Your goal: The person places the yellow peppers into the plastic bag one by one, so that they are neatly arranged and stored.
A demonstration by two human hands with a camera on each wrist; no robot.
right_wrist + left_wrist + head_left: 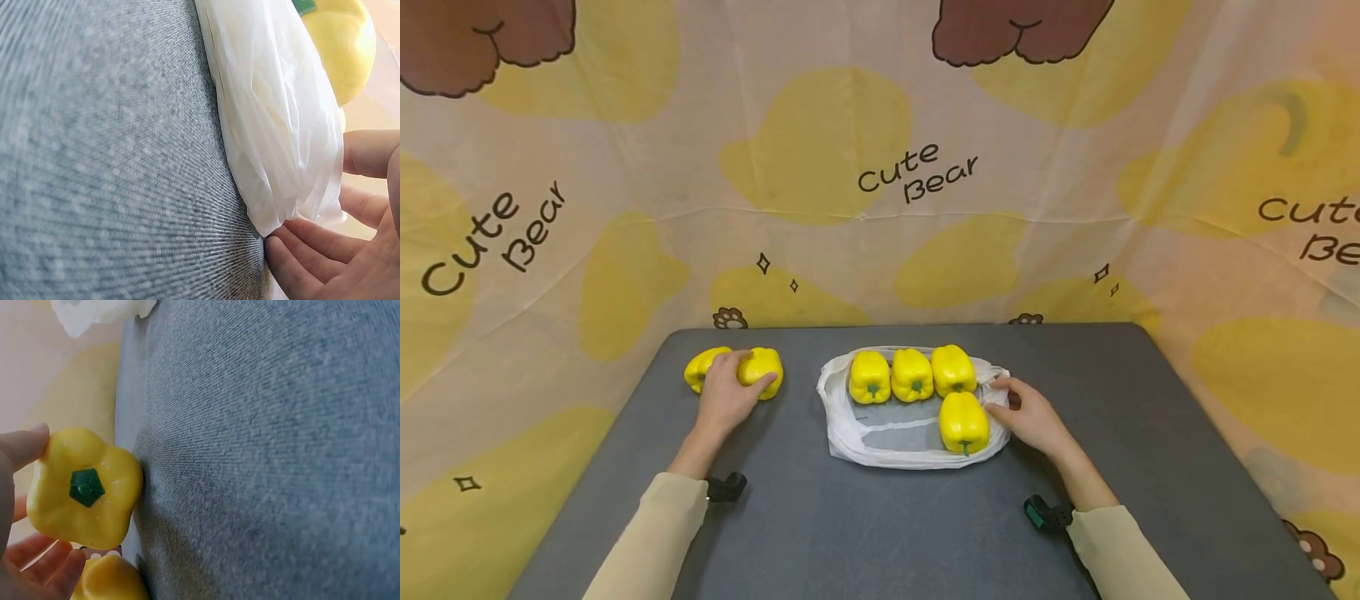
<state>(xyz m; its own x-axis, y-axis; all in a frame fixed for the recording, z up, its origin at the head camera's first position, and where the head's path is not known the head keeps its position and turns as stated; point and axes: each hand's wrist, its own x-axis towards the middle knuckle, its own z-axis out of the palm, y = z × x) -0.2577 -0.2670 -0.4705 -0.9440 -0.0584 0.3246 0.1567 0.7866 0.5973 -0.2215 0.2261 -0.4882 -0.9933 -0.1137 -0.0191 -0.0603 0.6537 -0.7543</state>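
Near the table's far left, my left hand point(747, 373) curls round a yellow bell pepper point(769, 363); in the left wrist view this pepper point(84, 487) shows its green stem, with my thumb on one side and my fingers on the other. A second pepper point(702, 367) lies right beside it. A white plastic bag point(880, 437) lies open and flat at the table's centre, with several yellow peppers on it, the nearest one point(963, 422) by my right hand point(1002, 396). That hand holds the bag's right edge point(294, 187) between thumb and fingers point(312, 244).
The dark grey table point(880, 533) is backed and flanked by a printed cloth backdrop point(880, 167). The left-hand peppers sit close to the table's left edge. Bare tabletop stretches in front of the bag and to its right.
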